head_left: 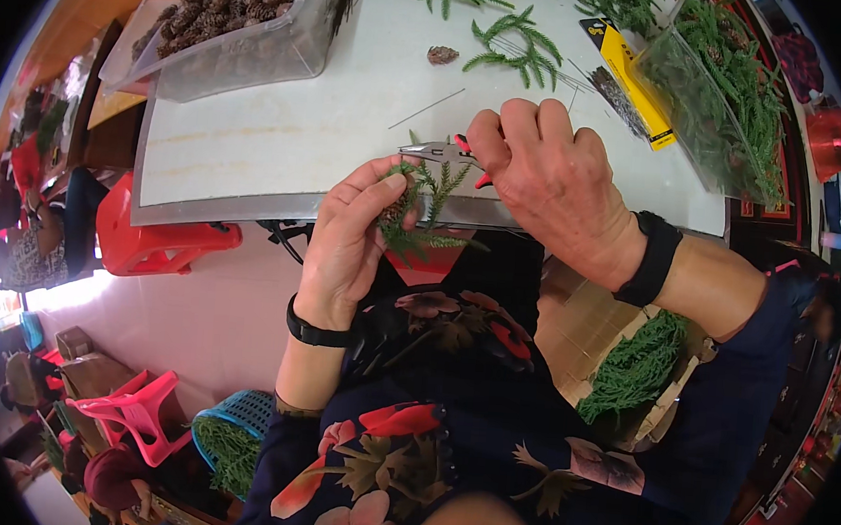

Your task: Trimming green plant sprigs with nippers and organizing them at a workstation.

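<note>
My left hand (347,228) pinches a green artificial pine sprig (435,200) just off the table's near edge. A brown pine cone seems to sit among its needles, partly covered by my fingers. In my closed right hand (558,179) is a pair of pliers (438,152) with red handles. The jaws point left, right above my left fingertips, at the top of the sprig. Whether they grip a wire there is too small to tell. A thin wire (426,108) and a single pine cone (442,56) lie farther back on the white table (253,153).
At the back left stands a clear plastic bin (309,45) full of pine cones. Loose pine sprigs (518,50), a yellow card package (628,82) and a clear bin (680,105) of greenery are at the right. Below are a red stool (145,233), a carton (572,327) and a blue basket (235,408).
</note>
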{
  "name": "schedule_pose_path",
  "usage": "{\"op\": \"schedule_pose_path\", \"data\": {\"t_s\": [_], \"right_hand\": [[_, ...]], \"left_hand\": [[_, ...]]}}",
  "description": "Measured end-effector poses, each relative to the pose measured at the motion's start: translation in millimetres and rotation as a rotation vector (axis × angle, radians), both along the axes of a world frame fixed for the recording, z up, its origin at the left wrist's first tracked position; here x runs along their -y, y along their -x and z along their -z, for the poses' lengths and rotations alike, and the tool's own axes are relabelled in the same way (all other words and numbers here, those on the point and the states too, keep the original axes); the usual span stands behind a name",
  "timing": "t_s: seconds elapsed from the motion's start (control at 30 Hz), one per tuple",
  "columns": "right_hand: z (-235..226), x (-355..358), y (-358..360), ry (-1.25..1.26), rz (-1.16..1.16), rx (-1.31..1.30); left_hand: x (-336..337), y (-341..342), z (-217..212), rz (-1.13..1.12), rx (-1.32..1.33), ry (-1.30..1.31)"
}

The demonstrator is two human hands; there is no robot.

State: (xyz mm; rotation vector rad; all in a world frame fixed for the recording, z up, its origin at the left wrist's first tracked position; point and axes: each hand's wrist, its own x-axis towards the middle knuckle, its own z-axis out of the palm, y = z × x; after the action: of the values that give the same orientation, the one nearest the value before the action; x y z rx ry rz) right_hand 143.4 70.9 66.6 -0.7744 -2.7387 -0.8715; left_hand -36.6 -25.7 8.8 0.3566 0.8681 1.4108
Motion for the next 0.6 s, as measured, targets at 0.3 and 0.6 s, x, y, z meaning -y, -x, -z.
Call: {"op": "schedule_pose_path", "data": {"t_s": [0.3, 0.6], "right_hand": [[-1.7, -11.5, -14.4, 1.200, 0.071, -0.204], [0.1, -17.3, -10.8, 1.751, 0.150, -0.135]], "left_hand": [[2.6, 5.8, 7.6, -0.069, -0.090, -0.048], [4.4, -0.5, 5.9, -0.104, -0.248, -0.064]]}}
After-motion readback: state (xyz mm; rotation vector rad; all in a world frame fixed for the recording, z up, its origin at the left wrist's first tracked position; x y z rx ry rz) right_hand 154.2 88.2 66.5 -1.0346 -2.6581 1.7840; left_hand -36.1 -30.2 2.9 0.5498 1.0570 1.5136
